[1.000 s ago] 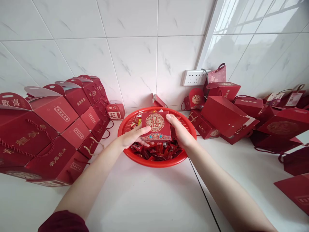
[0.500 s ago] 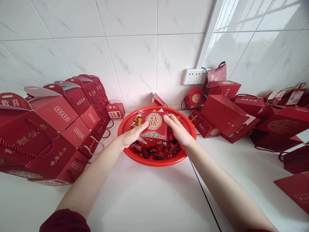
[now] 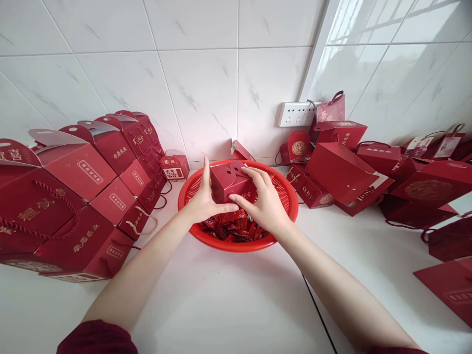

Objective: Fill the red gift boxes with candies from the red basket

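Note:
A small dark red box with a rounded flap and round holes on top is held above a red plastic basket. My right hand grips its right side, thumb at the near edge and fingers over the top. My left hand is spread at the box's left side, fingers pointing up and thumb stretched along the front; whether it touches the box is hard to tell. Below the box, red-wrapped sweets fill the near part of the basket.
Red gift boxes are stacked at the left, some with rope handles. More red boxes lie jumbled at the right. A white power strip is on the tiled wall behind. A dark seam crosses the white tabletop.
The box has turned, so its holed flap now faces up instead of the gold-patterned face. My left hand has opened from its hold, and my right hand has shifted its grip.

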`<state>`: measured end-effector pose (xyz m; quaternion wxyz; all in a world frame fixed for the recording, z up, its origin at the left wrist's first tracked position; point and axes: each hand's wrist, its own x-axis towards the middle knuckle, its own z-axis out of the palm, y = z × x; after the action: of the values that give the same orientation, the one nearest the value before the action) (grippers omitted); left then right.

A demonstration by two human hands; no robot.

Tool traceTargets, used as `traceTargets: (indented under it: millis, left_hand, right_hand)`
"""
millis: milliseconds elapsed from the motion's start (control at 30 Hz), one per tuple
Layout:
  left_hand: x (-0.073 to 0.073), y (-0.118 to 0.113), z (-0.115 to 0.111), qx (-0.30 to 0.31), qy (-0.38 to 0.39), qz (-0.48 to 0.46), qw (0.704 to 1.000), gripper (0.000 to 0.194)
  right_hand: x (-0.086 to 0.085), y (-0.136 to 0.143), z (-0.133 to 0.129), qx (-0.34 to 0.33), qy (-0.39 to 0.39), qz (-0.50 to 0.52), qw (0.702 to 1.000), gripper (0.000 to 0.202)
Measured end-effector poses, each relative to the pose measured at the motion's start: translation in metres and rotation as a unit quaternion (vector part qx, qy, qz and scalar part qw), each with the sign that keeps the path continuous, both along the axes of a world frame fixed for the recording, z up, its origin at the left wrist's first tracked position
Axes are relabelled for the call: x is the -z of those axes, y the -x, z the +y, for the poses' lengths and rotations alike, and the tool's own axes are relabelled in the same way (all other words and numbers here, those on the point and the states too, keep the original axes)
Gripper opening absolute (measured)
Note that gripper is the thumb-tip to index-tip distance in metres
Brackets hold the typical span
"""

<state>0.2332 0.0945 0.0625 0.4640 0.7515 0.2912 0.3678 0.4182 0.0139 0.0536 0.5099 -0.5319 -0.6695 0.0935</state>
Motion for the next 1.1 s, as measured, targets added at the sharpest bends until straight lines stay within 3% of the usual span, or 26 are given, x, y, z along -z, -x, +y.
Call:
traceTargets:
  millis: [100, 333, 533, 800, 933, 1033, 1100]
  left_hand:
    - [-0.003, -0.001, -0.002, -0.006, -0.04, 0.021, 0.999, 0.137]
    - [-0.008, -0.003, -0.004, -0.045, -0.108, 0.033, 0.993, 0.097]
    - [-0.004, -0.001, 0.0, -0.054, -0.087, 0.044, 0.994, 0.09]
    - [-0.014, 0.007, 0.001, -0.036, -0.173, 0.056, 0.983, 0.082]
    - [-0.027, 0.027, 0.032, -0.19, -0.204, 0.009, 0.96, 0.095]
    - [-0.036, 0.045, 0.076, -0.352, -0.189, -0.081, 0.913, 0.1]
    - [-0.039, 0.054, 0.106, -0.428, -0.169, -0.109, 0.881, 0.095]
  right_hand:
    - [0.0, -0.001, 0.0, -0.009, -0.006, -0.02, 1.0, 0.049]
    - [-0.003, 0.0, -0.002, 0.0, -0.01, -0.02, 1.0, 0.039]
    - [-0.001, -0.002, -0.001, -0.003, 0.012, -0.015, 1.0, 0.032]
    - [0.0, 0.002, 0.0, -0.021, 0.001, 0.033, 0.999, 0.036]
    - [-0.001, 0.001, 0.002, -0.022, -0.002, 0.064, 0.998, 0.033]
    - [-0.001, 0.0, 0.003, -0.03, 0.006, 0.072, 0.997, 0.029]
    - [-0.001, 0.001, 0.003, -0.036, 0.008, 0.075, 0.996, 0.027]
